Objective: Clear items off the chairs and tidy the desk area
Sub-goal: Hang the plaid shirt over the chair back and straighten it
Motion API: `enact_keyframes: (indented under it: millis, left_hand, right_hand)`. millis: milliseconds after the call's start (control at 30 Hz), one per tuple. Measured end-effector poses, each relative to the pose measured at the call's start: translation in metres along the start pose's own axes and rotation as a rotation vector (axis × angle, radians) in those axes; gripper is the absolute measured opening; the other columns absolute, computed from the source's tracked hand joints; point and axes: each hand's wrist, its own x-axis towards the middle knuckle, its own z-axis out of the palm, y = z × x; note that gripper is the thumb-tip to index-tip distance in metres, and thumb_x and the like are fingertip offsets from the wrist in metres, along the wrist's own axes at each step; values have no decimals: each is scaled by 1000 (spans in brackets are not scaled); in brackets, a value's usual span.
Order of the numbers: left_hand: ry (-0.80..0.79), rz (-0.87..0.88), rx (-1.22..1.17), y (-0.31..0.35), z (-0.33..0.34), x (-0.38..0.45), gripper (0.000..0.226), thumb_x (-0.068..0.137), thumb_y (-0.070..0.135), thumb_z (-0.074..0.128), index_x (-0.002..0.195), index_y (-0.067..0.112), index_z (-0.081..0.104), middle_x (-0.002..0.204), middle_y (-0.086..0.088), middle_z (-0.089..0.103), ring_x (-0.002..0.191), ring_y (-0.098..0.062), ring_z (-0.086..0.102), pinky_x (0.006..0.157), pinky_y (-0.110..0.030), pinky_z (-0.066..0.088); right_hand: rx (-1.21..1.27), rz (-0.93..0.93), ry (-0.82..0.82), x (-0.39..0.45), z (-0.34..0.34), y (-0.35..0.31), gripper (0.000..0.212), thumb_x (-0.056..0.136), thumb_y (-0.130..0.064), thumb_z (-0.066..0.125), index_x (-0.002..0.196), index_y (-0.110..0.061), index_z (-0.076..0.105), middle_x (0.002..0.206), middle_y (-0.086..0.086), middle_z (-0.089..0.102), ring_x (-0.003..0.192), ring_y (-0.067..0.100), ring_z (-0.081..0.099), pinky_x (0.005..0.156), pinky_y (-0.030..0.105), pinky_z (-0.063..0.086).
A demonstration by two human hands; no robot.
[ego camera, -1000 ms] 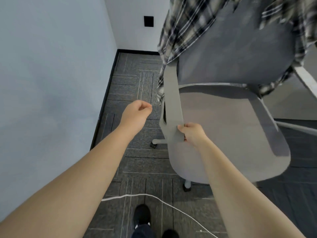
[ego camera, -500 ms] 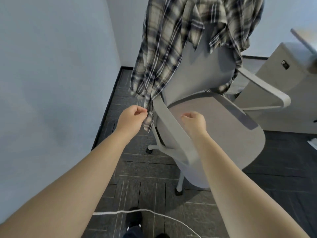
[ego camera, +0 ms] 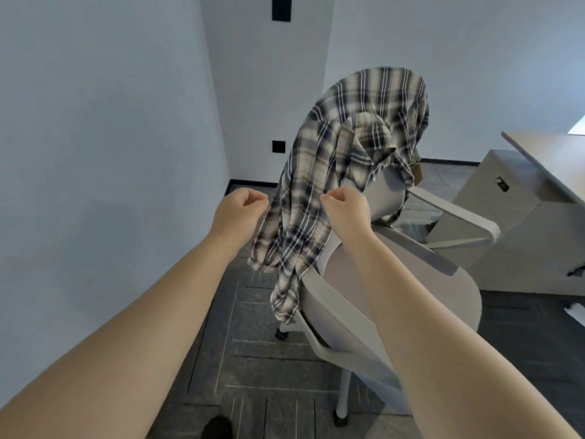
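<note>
A black-and-cream plaid shirt [ego camera: 357, 144] hangs over the backrest of a grey office chair [ego camera: 421, 289] and trails down past its left armrest [ego camera: 335, 315]. My right hand [ego camera: 346, 209] is against the shirt's front at mid height, fingers curled, thumb and forefinger pinched on the cloth. My left hand [ego camera: 242, 210] is a closed fist just left of the shirt's hanging edge, with nothing visible in it. The chair seat is bare.
A white wall runs close along the left, with a corner behind the chair. A pale desk [ego camera: 547, 160] and a drawer cabinet [ego camera: 506, 204] stand to the right, beside the chair's right armrest [ego camera: 459, 217]. Dark carpet tiles cover the floor; my shoe [ego camera: 218, 429] shows at the bottom.
The view rose and the chair turned, bringing the shirt's top into sight. My right hand left the armrest and moved up onto the shirt. My left fist rose beside the shirt's edge.
</note>
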Motion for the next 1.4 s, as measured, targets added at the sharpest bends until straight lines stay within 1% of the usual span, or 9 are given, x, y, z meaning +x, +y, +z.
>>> enact_keyframes:
  millis: [133,200,300,600,767,900,1000,1133,1400]
  left_hand:
    - [-74,24,2,2,-15,45,12,89,16,48,82,21,56,79,10,52,90,-15,52,80,-29,43]
    - [-122,36,12,1,-22,73,8,89,16,48,89,17,56,79,8,52,90,-17,52,82,-30,42]
    - [-192,44,15,-1,-31,112,10,89,16,49,85,21,56,79,7,54,90,-17,51,80,-30,42]
    - [-308,99,46,8,-35,158,7,89,17,49,93,17,55,88,1,56,92,-17,52,79,-30,39]
    - [-324,119,50,13,-29,146,19,90,17,48,104,10,59,97,-2,56,92,-17,51,79,-30,40]
    - [-331,115,41,17,-23,123,23,90,17,48,107,7,59,95,-1,55,91,-17,51,79,-30,40]
    - [-340,129,31,26,-16,102,23,90,17,47,108,8,58,96,-2,55,92,-16,50,79,-30,39]
    - [-338,168,1,40,-9,78,12,90,19,48,96,14,57,81,8,54,85,-14,51,70,-24,41]
    - [-306,258,43,61,-1,64,15,90,18,47,98,12,58,80,9,53,88,-14,52,66,-20,40]
  right_hand:
    - [2,-3,65,29,28,-25,10,91,-25,49,101,-21,48,83,3,54,54,7,49,45,18,35]
    - [-32,17,136,45,43,-40,45,88,-33,53,127,-13,41,116,9,55,84,20,56,65,30,44]
    - [-88,25,267,68,59,-61,61,84,-36,58,131,-6,35,133,12,41,117,28,47,92,39,43]
    - [-281,51,375,83,69,-74,41,87,-16,53,124,-2,40,127,13,50,100,26,51,71,30,33]
    - [-248,17,357,61,59,-60,18,85,-15,55,97,-10,42,89,-3,44,81,17,42,55,25,31]
    - [-212,-23,348,25,37,-46,22,77,-15,62,73,-18,40,68,-3,42,60,13,38,50,25,29]
    - [-207,-24,333,0,19,-44,21,78,-21,61,91,-14,45,79,-2,49,68,14,45,54,27,34]
    - [-301,-8,387,-13,6,-56,54,83,-32,55,129,-10,37,124,6,48,112,24,49,82,35,41]
    - [-733,38,407,-11,-3,-84,38,93,-25,46,123,-3,42,128,15,53,117,33,50,87,40,45]
